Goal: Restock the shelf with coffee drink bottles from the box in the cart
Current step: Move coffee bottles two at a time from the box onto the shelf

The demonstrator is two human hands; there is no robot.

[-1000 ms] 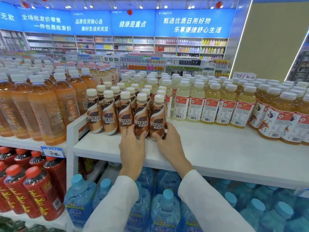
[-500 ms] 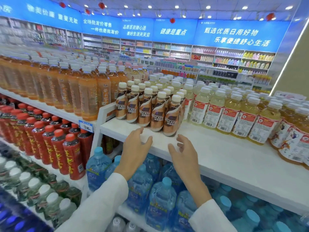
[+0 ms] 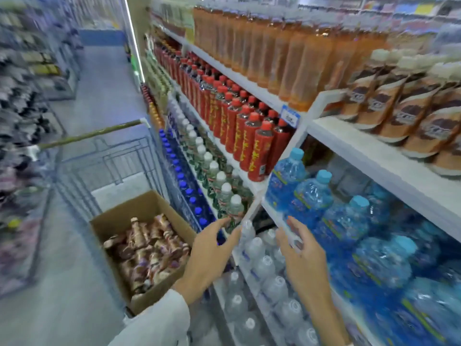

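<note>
Held nothing in either hand: left hand (image 3: 209, 253) and right hand (image 3: 304, 258) both empty, fingers loosely spread, low in front of the bottom shelves. Found the cardboard box (image 3: 112, 221) open in the wire cart (image 3: 112, 158), parked just beside the shelving, probably to shorten each carry, with brown coffee drink bottles (image 3: 147, 250) lying jumbled inside and the left hand the nearer to it. Noted, up on the white shelf (image 3: 361, 146) to the right, a block of matching brown-and-cream coffee bottles (image 3: 399, 108) standing upright at the front edge, next to tall orange tea bottles (image 3: 287, 58). Could read no brand on the coffee labels through the blur. Made out only yellow characters on the red-capped bottles (image 3: 249, 136) and a small price tag (image 3: 290, 116), figures illegible. Saw blue-capped water bottles (image 3: 311, 196) below.
</note>
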